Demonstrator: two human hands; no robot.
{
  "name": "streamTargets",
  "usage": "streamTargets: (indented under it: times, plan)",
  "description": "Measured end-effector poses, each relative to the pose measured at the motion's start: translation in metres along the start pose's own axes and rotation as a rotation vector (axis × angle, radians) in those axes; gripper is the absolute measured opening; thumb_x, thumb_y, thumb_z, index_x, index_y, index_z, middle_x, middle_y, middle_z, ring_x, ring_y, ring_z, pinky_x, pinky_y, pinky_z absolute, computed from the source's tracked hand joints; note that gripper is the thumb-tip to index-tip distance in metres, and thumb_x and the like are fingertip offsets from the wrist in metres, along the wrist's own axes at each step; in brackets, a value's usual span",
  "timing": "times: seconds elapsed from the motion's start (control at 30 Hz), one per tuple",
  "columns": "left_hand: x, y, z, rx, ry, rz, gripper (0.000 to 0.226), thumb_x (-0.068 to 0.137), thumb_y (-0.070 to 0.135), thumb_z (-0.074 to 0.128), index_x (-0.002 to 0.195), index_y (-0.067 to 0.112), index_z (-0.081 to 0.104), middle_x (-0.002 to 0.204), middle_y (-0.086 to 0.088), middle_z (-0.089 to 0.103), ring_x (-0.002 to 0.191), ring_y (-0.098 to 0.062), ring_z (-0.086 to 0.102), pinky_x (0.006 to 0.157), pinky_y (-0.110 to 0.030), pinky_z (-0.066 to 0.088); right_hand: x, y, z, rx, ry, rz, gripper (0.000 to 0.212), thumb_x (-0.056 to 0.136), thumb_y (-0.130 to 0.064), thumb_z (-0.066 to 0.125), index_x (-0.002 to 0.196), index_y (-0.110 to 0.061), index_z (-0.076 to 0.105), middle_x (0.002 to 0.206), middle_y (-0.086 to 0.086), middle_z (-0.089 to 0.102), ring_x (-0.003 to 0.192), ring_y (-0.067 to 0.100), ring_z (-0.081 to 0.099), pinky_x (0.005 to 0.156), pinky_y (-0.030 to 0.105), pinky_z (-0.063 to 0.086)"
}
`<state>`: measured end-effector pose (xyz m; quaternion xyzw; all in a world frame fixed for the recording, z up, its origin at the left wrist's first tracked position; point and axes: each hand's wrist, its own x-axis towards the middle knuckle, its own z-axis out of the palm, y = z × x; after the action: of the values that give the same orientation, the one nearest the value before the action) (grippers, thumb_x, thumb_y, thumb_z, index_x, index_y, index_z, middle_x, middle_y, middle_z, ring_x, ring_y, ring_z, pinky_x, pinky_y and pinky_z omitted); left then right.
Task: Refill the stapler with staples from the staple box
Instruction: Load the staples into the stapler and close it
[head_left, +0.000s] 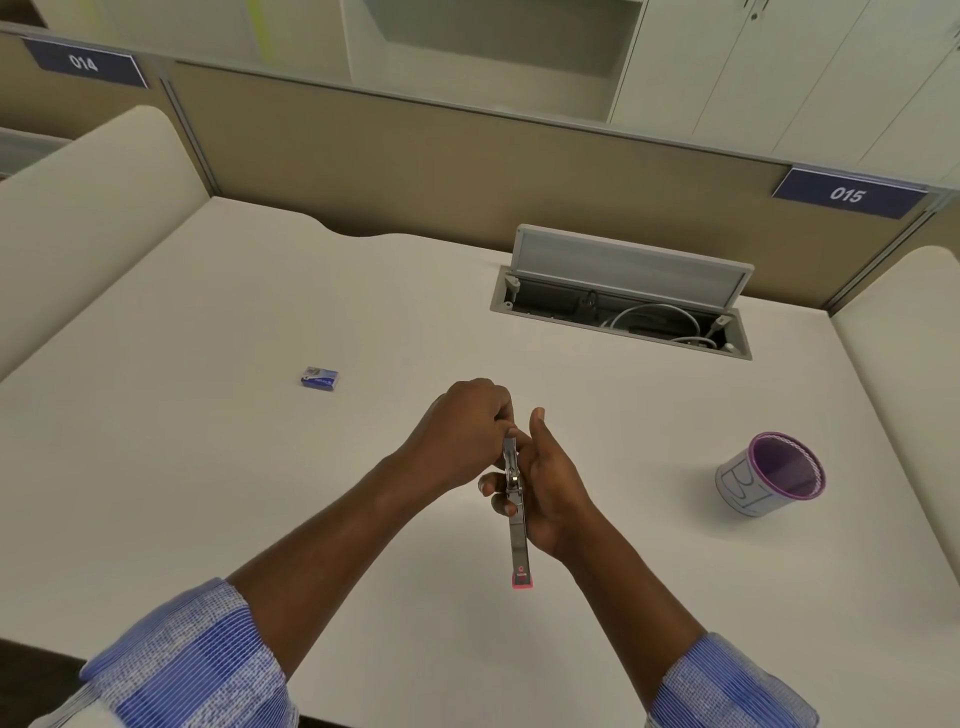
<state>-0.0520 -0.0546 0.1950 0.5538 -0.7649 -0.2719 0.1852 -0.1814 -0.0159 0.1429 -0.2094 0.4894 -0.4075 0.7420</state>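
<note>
Blue-and-white checked sleeves (197, 654): pushed up both forearms, at the bottom edge of view, one on each side.
Left hand (462, 431): fingers curled tight round the far end of the stapler, knuckles up, thumb pressed against the metal.
Right hand (550, 483): wrapped round the stapler's middle from the right, fingertips showing on its left side, thumb raised and straight just beside the left hand.
Slim silver metal stapler with a pink end cap (517, 519): held in both hands above the table, lengthwise away from the camera, pink end nearest. Cannot tell whether opened or closed.
Off-white table (208, 467): under the hands, with rounded cream side panels to left and right.
Small blue cardboard staple box (319, 378): flat on the table, closed, well apart from the hands, up and to the left.
Purple mesh pen cup with a white paper wrap (769, 475): upright on the table, to the right of the hands.
Grey cable hatch (623, 291): set into the table beyond the hands, lid propped open, white cables (654, 317) coiled inside.
Beige partition (415, 171): along the table's far edge, with blue number plates reading 014 (83, 63) and 015 (847, 195).
White cabinets (779, 78): behind the partition.
</note>
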Motion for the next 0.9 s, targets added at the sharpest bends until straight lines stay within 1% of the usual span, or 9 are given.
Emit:
streamTargets:
  times: [0.1,0.27,0.43,0.53,0.7,0.8,0.9]
  plan:
    - [0.0001,-0.0002,0.0000,0.007,0.003,0.007,0.015,0.093,0.017,0.059,0.080,0.018,0.064,0.085,0.003,0.064,0.078,-0.015,0.060,0.067,-0.030,0.047,0.0003,0.0007,-0.0002,0.011,-0.007,0.003,0.069,0.099,-0.069,0.034,0.122,-0.011,0.061,0.090,0.008,0.073,0.062,0.024,0.060,0.036,0.023,0.038]
    - [-0.0007,0.0003,0.0020,0.007,0.003,0.006,0.014,0.094,0.017,0.058,0.084,0.014,0.068,0.087,0.001,0.065,0.080,-0.018,0.062,0.072,-0.036,0.053,0.0017,0.0013,-0.0015,0.003,-0.012,-0.005,0.069,0.099,-0.069,0.035,0.120,-0.010,0.063,0.090,0.007,0.074,0.061,0.023,0.061,0.037,0.023,0.038]
    - [-0.0004,0.0023,0.0009,0.004,0.005,0.016,0.013,0.094,0.018,0.059,0.083,0.016,0.066,0.088,0.000,0.066,0.081,-0.018,0.062,0.072,-0.035,0.052,0.0027,0.0014,-0.0027,0.004,-0.013,-0.005,0.068,0.099,-0.069,0.035,0.121,-0.010,0.062,0.092,0.008,0.073,0.061,0.023,0.061,0.037,0.023,0.038]
    - [-0.0011,0.0040,0.0006,0.006,-0.004,0.014,0.015,0.093,0.016,0.058,0.079,0.017,0.063,0.087,0.000,0.065,0.079,-0.018,0.062,0.070,-0.033,0.050,0.0024,0.0012,-0.0019,-0.005,-0.011,-0.010,0.068,0.099,-0.068,0.035,0.120,-0.009,0.062,0.091,0.009,0.072,0.061,0.023,0.060,0.038,0.024,0.037]
    - [-0.0032,0.0043,0.0013,0.026,-0.026,0.003,0.013,0.093,0.015,0.058,0.084,0.013,0.067,0.089,-0.003,0.066,0.080,-0.021,0.064,0.072,-0.037,0.052,0.0018,-0.0004,-0.0014,-0.013,-0.017,-0.013,0.067,0.099,-0.068,0.034,0.117,-0.008,0.059,0.088,0.010,0.066,0.061,0.024,0.059,0.038,0.024,0.036]
    - [-0.0047,0.0034,0.0036,0.027,-0.032,0.024,0.012,0.093,0.014,0.057,0.083,0.014,0.064,0.086,-0.003,0.064,0.077,-0.021,0.062,0.067,-0.033,0.047,0.0021,-0.0007,-0.0002,-0.015,-0.020,-0.015,0.066,0.099,-0.069,0.033,0.116,-0.009,0.056,0.086,0.011,0.060,0.061,0.023,0.059,0.039,0.025,0.035]
    - [-0.0069,0.0009,0.0059,0.014,-0.017,0.054,0.007,0.092,0.015,0.058,0.086,0.014,0.061,0.088,-0.002,0.061,0.079,-0.020,0.058,0.067,-0.031,0.042,0.0028,-0.0003,-0.0001,-0.012,-0.024,-0.008,0.064,0.099,-0.069,0.033,0.114,-0.010,0.056,0.084,0.012,0.061,0.061,0.024,0.059,0.039,0.025,0.034]
